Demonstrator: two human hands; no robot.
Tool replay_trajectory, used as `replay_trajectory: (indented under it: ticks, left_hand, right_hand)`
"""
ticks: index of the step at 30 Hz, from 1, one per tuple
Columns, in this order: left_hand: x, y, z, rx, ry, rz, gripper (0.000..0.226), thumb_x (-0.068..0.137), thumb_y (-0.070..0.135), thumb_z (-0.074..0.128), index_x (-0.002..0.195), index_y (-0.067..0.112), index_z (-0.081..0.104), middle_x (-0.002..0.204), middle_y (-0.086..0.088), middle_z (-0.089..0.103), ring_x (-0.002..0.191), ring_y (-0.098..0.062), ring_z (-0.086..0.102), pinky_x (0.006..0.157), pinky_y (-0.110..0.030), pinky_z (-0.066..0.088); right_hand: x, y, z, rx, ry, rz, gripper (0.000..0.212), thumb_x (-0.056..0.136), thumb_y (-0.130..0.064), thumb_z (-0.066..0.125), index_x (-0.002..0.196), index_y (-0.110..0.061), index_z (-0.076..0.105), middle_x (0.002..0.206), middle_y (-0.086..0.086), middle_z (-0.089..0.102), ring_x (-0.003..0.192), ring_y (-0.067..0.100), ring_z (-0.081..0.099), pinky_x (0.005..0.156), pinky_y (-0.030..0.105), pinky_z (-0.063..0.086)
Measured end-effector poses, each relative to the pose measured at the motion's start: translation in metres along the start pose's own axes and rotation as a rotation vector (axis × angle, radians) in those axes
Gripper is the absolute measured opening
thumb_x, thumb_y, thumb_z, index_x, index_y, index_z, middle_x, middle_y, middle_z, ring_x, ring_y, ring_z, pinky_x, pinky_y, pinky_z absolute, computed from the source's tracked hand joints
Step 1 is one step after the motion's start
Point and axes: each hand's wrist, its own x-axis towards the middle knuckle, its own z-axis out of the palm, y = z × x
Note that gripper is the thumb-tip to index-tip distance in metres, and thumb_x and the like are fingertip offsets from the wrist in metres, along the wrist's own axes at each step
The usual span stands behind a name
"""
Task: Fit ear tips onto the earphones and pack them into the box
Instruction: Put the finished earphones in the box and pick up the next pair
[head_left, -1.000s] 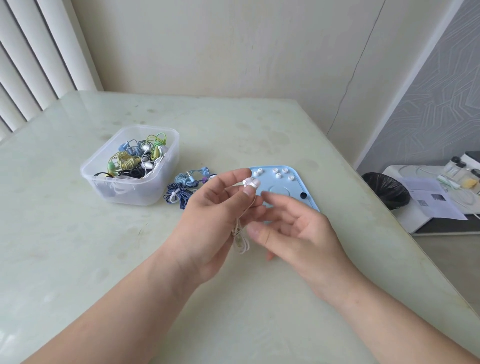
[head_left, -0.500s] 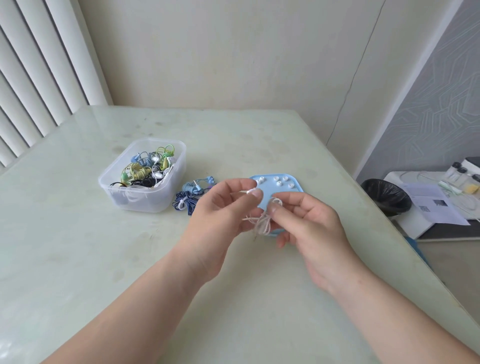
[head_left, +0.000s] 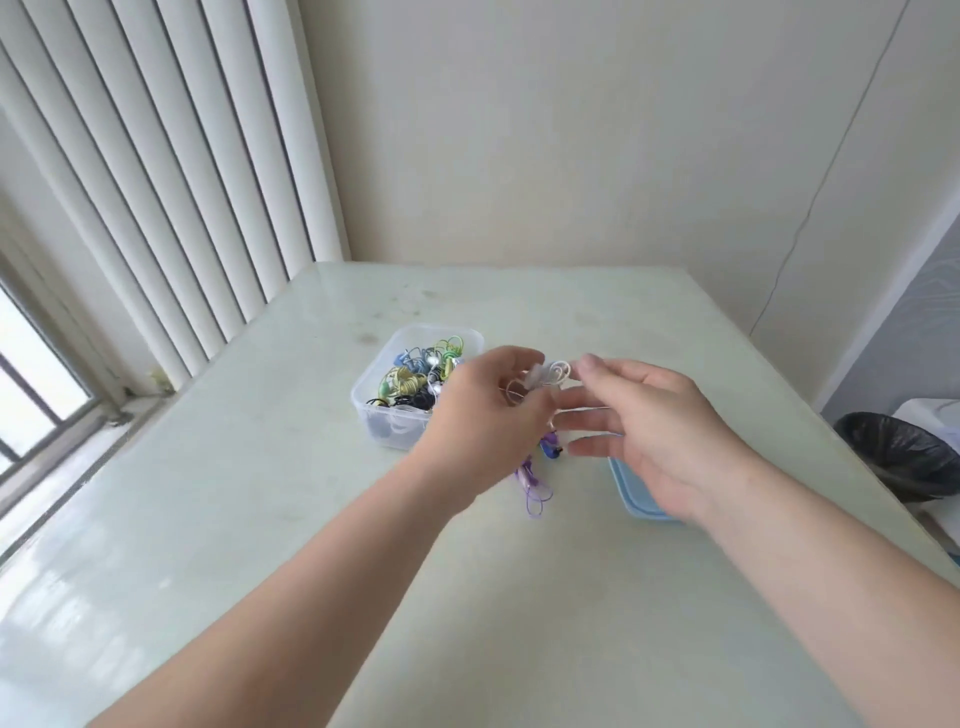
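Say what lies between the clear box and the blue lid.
Head view: purple and blue earphone bundles on the table, partly hidden by the left hand gripping a white earphone.

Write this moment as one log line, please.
left hand: pinches coiled white earphones near clear plastic box | right hand: open, fingers straight | blue plastic tray: under right hand
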Motion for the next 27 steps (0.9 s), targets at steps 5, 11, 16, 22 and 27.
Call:
replay_trajectory:
  ticks: [5, 11, 16, 22, 27]
  left_hand:
    - [0.042, -0.010, -0.056, 0.331, 0.227, 0.089, 0.026, 0.094, 0.028, 0.069, 0.120, 0.022, 0.072, 0.097, 0.001, 0.075, 0.087, -0.018, 0.071, 0.082, -0.029, 0.056]
    - [0.059, -0.038, -0.082, 0.831, 0.039, -0.062, 0.016, 0.095, 0.027, 0.062, 0.104, 0.022, 0.073, 0.097, 0.000, 0.070, 0.083, -0.026, 0.062, 0.063, -0.027, 0.043]
    - [0.057, -0.038, -0.082, 0.989, 0.014, -0.016, 0.024, 0.098, 0.028, 0.057, 0.095, 0.011, 0.074, 0.102, -0.010, 0.066, 0.096, -0.032, 0.063, 0.074, -0.035, 0.051]
    - [0.048, -0.020, -0.068, 0.909, 0.107, 0.274, 0.018, 0.096, 0.024, 0.063, 0.110, 0.021, 0.075, 0.115, 0.000, 0.066, 0.107, -0.027, 0.062, 0.082, -0.033, 0.048]
    - [0.046, -0.012, -0.021, 0.967, -0.212, 0.319, 0.027, 0.098, 0.010, 0.057, 0.118, 0.022, 0.070, 0.116, 0.002, 0.064, 0.099, -0.024, 0.063, 0.077, -0.032, 0.049]
  right_hand:
    - [0.013, -0.006, 0.026, -0.128, -0.020, 0.020, 0.011, 0.098, -0.015, 0.067, 0.107, -0.012, 0.072, 0.111, 0.018, 0.074, 0.075, 0.022, 0.071, 0.066, 0.039, 0.058]
    - [0.013, -0.002, 0.028, -0.142, -0.019, 0.038, 0.012, 0.098, -0.015, 0.066, 0.108, -0.010, 0.070, 0.096, 0.016, 0.076, 0.072, 0.023, 0.070, 0.060, 0.035, 0.056]
    - [0.013, 0.002, 0.016, -0.188, 0.012, 0.040, 0.009, 0.098, -0.014, 0.065, 0.104, -0.011, 0.070, 0.090, 0.012, 0.076, 0.071, 0.023, 0.070, 0.061, 0.036, 0.056]
    - [0.013, 0.002, 0.002, -0.252, 0.078, 0.010, 0.011, 0.097, -0.011, 0.063, 0.105, -0.012, 0.071, 0.093, 0.013, 0.077, 0.067, 0.021, 0.068, 0.054, 0.031, 0.050]
    - [0.017, 0.005, -0.015, -0.400, 0.165, -0.046, 0.011, 0.097, -0.015, 0.061, 0.101, -0.017, 0.072, 0.089, 0.006, 0.077, 0.063, 0.016, 0.065, 0.048, 0.026, 0.043]
